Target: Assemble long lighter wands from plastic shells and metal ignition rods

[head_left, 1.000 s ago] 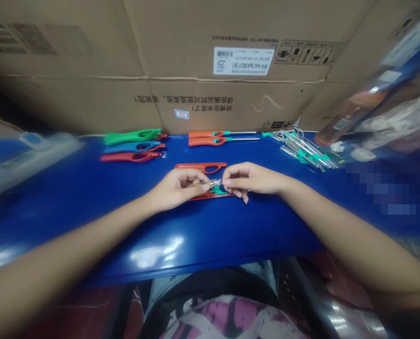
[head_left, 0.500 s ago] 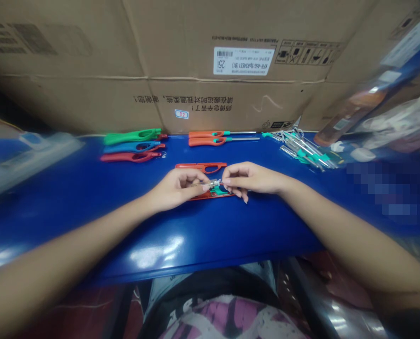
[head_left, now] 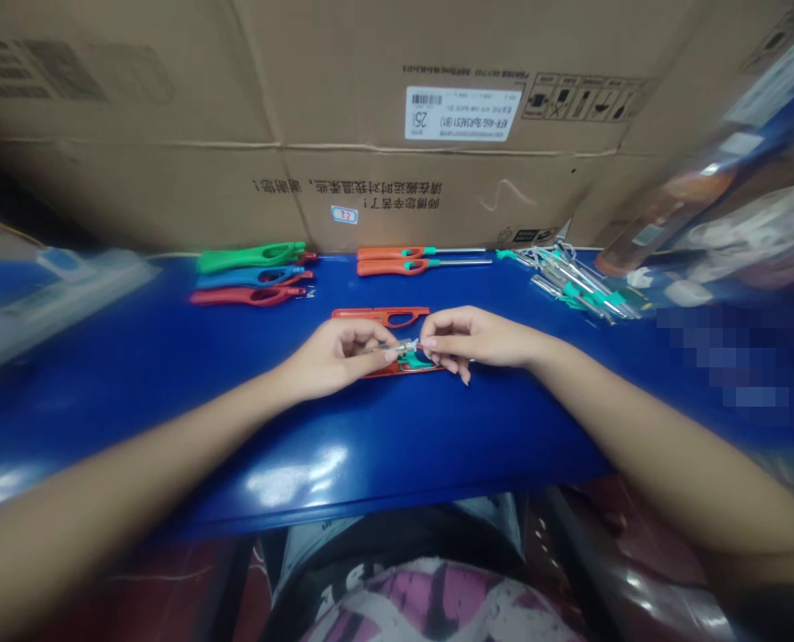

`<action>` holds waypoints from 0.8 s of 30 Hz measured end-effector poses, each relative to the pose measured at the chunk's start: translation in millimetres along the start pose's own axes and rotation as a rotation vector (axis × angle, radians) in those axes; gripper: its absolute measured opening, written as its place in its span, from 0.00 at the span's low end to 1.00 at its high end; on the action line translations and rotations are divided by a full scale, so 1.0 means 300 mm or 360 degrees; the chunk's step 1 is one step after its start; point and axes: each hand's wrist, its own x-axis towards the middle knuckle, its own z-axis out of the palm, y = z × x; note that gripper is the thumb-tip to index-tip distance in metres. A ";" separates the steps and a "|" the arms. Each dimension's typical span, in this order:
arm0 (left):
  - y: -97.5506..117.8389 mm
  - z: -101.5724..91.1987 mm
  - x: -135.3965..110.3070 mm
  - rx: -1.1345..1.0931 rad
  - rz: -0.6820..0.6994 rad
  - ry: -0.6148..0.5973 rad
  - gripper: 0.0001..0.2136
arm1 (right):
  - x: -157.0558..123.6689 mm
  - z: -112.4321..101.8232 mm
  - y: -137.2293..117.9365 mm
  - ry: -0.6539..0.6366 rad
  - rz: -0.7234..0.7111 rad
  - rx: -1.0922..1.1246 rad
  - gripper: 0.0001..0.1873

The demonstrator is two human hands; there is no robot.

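Note:
My left hand (head_left: 333,361) pinches a small clear lighter part with a metal end (head_left: 405,346) between thumb and fingers. Opposite it, my right hand (head_left: 470,339) has thumb and forefinger closed at the part's whitish tip; what they grip is too small to make out. Just beneath my fingers lies an orange-red lighter half-shell (head_left: 413,373) with a green trigger piece (head_left: 415,360), partly covered by my hands. Behind them rests a second orange-red half-shell (head_left: 370,314) with a finger loop, touched by neither hand as far as I can see.
Green (head_left: 242,258), blue (head_left: 242,278) and red handles (head_left: 236,296) lie at the back left. Two orange lighters (head_left: 389,266) with metal tubes sit at back centre. Several metal tubes with green ends (head_left: 580,281) are piled right. A cardboard box (head_left: 343,107) walls the rear.
Almost nothing differs. Both hands keep the same pinch over the half-shell, and the view shifts only very slightly.

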 end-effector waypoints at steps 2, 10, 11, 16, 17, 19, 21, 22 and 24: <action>0.000 -0.001 0.000 0.0001 0.0008 -0.0007 0.11 | 0.001 0.000 0.002 -0.0001 -0.0003 -0.0008 0.19; 0.003 -0.002 -0.001 0.0010 0.0008 -0.0017 0.10 | 0.001 0.001 0.003 -0.0002 -0.0014 0.0010 0.18; 0.002 -0.002 -0.001 0.0010 0.0003 -0.0015 0.10 | 0.001 0.001 0.003 -0.0001 -0.0017 0.0012 0.18; -0.002 -0.003 0.000 0.0023 0.0012 -0.0012 0.11 | 0.001 0.001 0.003 -0.0004 -0.0017 0.0005 0.18; -0.002 -0.002 0.001 0.0022 0.0016 -0.0014 0.11 | 0.001 0.001 0.002 -0.0003 -0.0013 0.0001 0.18; -0.003 -0.002 0.002 0.0018 0.0023 -0.0015 0.11 | 0.000 0.002 0.002 0.0003 -0.0003 -0.0004 0.18; -0.004 -0.001 0.001 0.0011 0.0030 -0.0021 0.12 | 0.000 0.003 0.002 0.0009 0.0006 -0.0006 0.18; -0.004 -0.001 0.001 0.0005 0.0033 -0.0024 0.12 | 0.000 0.004 0.002 0.0011 0.0006 -0.0007 0.19; -0.006 -0.002 0.001 0.0000 0.0028 -0.0027 0.12 | 0.001 0.005 0.001 0.0012 -0.0003 -0.0009 0.20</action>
